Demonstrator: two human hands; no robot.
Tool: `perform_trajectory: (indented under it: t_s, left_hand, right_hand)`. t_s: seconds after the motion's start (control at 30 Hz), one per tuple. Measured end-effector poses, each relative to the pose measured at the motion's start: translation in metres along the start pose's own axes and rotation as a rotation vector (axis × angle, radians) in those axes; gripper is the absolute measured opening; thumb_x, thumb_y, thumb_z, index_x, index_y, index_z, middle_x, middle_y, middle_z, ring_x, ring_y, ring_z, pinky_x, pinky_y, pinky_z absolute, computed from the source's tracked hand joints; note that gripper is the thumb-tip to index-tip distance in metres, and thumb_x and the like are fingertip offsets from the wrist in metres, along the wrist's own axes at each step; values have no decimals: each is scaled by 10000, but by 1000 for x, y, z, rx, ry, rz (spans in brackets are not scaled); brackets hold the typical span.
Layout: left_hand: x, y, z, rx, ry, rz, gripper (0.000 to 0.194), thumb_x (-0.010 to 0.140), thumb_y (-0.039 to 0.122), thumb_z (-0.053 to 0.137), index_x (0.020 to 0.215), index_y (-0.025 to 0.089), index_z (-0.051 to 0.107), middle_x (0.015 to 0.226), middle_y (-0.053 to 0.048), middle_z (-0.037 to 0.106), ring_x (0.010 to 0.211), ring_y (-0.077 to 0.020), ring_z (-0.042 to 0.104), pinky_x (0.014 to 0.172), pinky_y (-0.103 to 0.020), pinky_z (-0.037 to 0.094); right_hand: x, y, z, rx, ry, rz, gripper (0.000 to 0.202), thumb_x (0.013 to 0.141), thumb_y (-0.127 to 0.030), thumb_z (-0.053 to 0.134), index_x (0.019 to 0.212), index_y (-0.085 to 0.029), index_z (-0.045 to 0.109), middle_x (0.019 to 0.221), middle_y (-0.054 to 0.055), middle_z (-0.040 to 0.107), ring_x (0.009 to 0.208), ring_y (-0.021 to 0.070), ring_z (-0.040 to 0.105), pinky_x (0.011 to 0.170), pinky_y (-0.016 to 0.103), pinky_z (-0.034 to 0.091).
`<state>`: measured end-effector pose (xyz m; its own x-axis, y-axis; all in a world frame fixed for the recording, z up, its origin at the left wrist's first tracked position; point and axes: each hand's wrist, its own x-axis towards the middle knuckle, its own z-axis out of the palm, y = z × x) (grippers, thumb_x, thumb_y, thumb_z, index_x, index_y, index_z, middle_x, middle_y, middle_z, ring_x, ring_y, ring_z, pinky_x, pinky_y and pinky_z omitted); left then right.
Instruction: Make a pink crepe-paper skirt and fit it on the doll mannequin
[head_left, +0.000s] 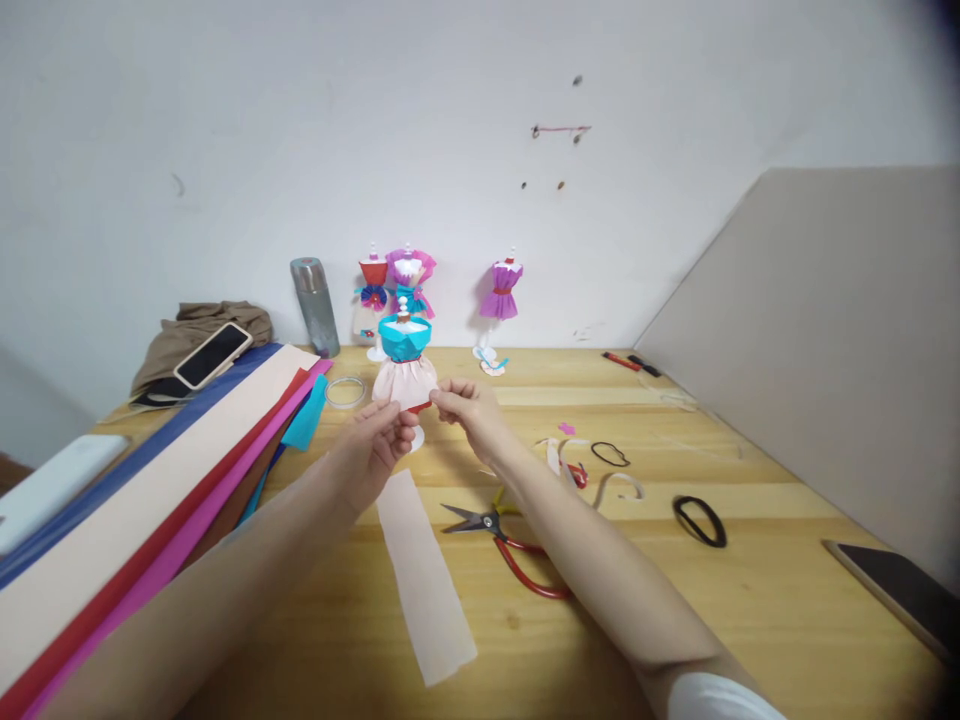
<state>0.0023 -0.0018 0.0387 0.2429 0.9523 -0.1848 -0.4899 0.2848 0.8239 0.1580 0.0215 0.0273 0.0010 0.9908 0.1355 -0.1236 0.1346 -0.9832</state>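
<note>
A miniature dress form wears a turquoise top (406, 342) and a gathered pale pink skirt (401, 383), with a bit of red showing under the hem. My left hand (375, 445) pinches the skirt's lower edge near its left side. On the other side, my right hand (469, 410) has thumb and fingertips closed on the hem at the right. The form stands upright, its white base (417, 437) partly behind my left fingers. Below my hands, a pale pink strip (427, 580) lies flat on the table. Open-bladed scissors with red handles (491, 522) lie partly under my right forearm.
Three more dressed forms, including a purple one (502, 290), stand by the wall. Long coloured sheets (161, 490), a phone (214, 356) and a flask (315, 305) occupy the left. Rightward lie scraps, a black band (699, 521) and a dark tablet-like object (900, 590).
</note>
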Motion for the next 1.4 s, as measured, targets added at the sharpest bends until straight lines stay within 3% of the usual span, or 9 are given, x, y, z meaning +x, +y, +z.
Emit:
perform_trajectory:
  t_s: [0.07, 0.17, 0.27, 0.37, 0.7, 1.0, 1.13, 1.27, 1.4]
  left_hand:
    - [0, 0, 1, -20, 28, -9, 152, 731, 187, 754, 705, 134, 613, 638, -18, 664, 518, -61, 567, 495, -150, 463]
    - [0, 1, 2, -10, 35, -15, 170, 716, 198, 757, 686, 134, 602, 614, -16, 650, 492, -62, 551, 473, -156, 442]
    - [-1, 2, 3, 55, 34, -13, 213, 715, 248, 739, 633, 132, 580, 544, 5, 595, 419, -46, 478, 401, -155, 352]
    - [-1, 3, 3, 104, 26, -10, 262, 705, 291, 722, 577, 133, 557, 487, 15, 547, 371, -41, 425, 364, -163, 284]
    - [4, 5, 0, 271, 3, 45, 254, 644, 332, 754, 639, 110, 629, 448, 13, 550, 318, -51, 414, 347, -169, 227]
    - [4, 8, -2, 301, -11, 66, 287, 659, 376, 733, 687, 105, 643, 467, 2, 566, 331, -68, 441, 346, -184, 255]
    - [4, 11, -3, 274, -34, 25, 345, 729, 456, 648, 719, 111, 644, 483, -17, 580, 337, -100, 468, 348, -213, 296]
    - [4, 12, -1, 274, -41, -1, 371, 779, 450, 606, 575, 143, 563, 484, -31, 577, 349, -102, 483, 353, -216, 312]
    - [2, 11, 3, 302, 7, 24, 374, 723, 407, 684, 503, 140, 540, 451, -14, 543, 323, -79, 454, 346, -206, 290]
  right_hand:
    - [-3, 1, -1, -89, 92, -90, 192, 664, -358, 670, 634, -180, 603, 546, -37, 470, 541, 105, 375, 564, 271, 281]
    - [-11, 4, -1, -434, 235, -435, 110, 766, -294, 602, 741, -189, 620, 614, -13, 500, 603, 140, 448, 622, 295, 355]
    - [-16, 9, 0, -835, 221, -829, 132, 831, -225, 541, 886, -180, 652, 801, 66, 611, 781, 199, 558, 732, 340, 413]
    - [-12, 16, 3, -1071, 258, -1002, 219, 848, -162, 527, 1016, -173, 667, 927, 102, 634, 867, 224, 553, 749, 357, 400]
    - [10, 19, 15, -1057, 332, -1196, 123, 799, -103, 546, 797, -194, 628, 809, 48, 593, 774, 196, 510, 695, 347, 339]
    - [16, 23, 16, -1011, 392, -1216, 179, 792, -80, 501, 846, -196, 625, 796, 49, 599, 762, 200, 532, 680, 351, 350]
    - [11, 23, 10, -1014, 312, -1263, 173, 784, -111, 519, 903, -189, 618, 835, 63, 627, 767, 211, 562, 689, 370, 375]
    - [4, 8, 0, -885, 224, -1282, 209, 770, -156, 531, 962, -190, 606, 881, 79, 632, 808, 230, 589, 716, 394, 442]
    - [18, -30, -5, -705, 316, -1161, 129, 865, -180, 509, 940, -201, 612, 829, 63, 622, 806, 214, 590, 735, 384, 484]
